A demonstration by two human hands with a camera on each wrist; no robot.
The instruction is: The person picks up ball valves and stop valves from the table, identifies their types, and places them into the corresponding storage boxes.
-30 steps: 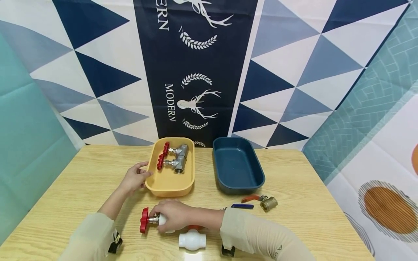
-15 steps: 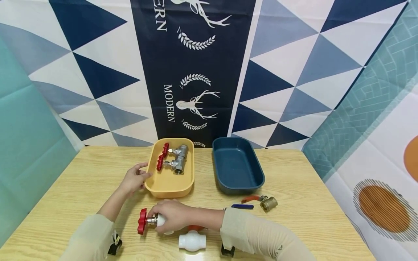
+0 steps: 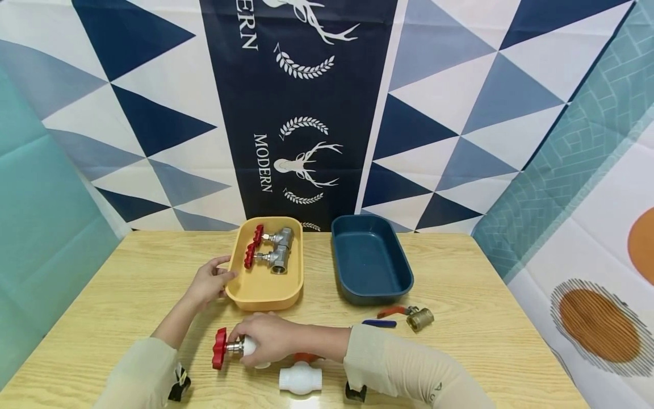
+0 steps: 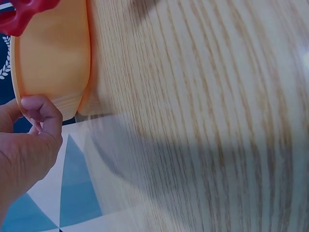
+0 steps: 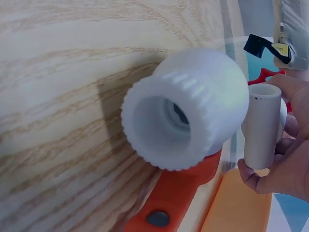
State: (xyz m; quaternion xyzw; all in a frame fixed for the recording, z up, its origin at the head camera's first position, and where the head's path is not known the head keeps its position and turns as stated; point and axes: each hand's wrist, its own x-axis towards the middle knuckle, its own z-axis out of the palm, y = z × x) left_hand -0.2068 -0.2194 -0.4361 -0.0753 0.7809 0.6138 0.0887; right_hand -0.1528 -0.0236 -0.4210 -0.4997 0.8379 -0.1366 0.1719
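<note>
In the head view, my left hand (image 3: 206, 284) holds the left rim of the yellow bin (image 3: 263, 288), its thumb and fingers on either side of the rim in the left wrist view. Two metal valves (image 3: 279, 257) with red handwheels lie inside that bin. Below it, my right hand (image 3: 272, 339) grips a white valve (image 3: 249, 345) that has a red handwheel (image 3: 219, 348) pointing left. The right wrist view shows fingers wrapped around its white body (image 5: 262, 133). Close by on the table is a white ball valve (image 3: 300, 379) with an orange-red lever (image 5: 176, 198).
A dark blue bin (image 3: 375, 299) stands right of the yellow one, nothing visible in it. In front of it lie a brass ball valve (image 3: 420, 320) with an orange lever and a blue lever handle (image 3: 379, 323), the rest of which my right arm hides.
The white valve with the red handwheel has shifted slightly to the left in my right hand. My left hand keeps its hold on the yellow bin. The head view has turned a little.
</note>
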